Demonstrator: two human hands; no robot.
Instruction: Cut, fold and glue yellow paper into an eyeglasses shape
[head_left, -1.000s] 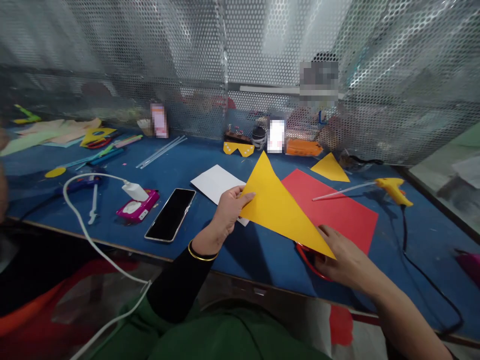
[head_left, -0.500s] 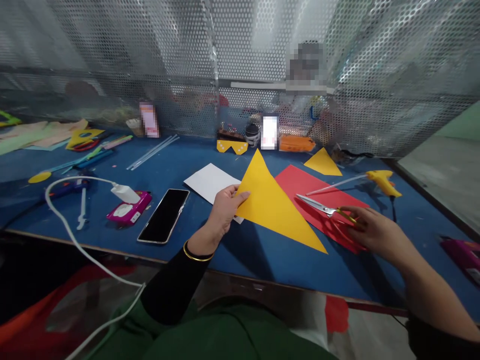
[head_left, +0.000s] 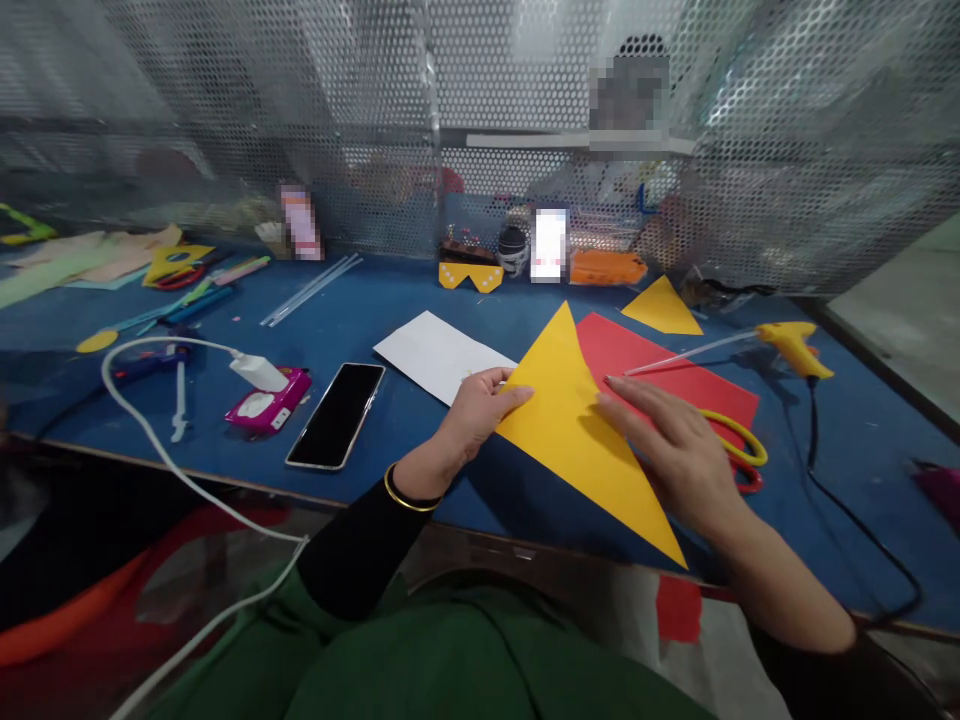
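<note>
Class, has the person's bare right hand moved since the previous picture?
Yes: the right hand has moved left, away from the yellow pistol-shaped glue gun, to the yellow triangular paper sheet.

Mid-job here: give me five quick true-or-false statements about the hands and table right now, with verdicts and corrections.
1. The left hand holds the large yellow paper. True.
2. The right hand has its fingertips at that paper's edge. True, though firm contact is hard to tell.
3. The scissors show two red loops. False: the scissors show one yellow loop and one red.
4. The white plug stands in the purple box. True.
5. The black phone lies left of that box in the picture. False: the phone lies right of it.
</note>
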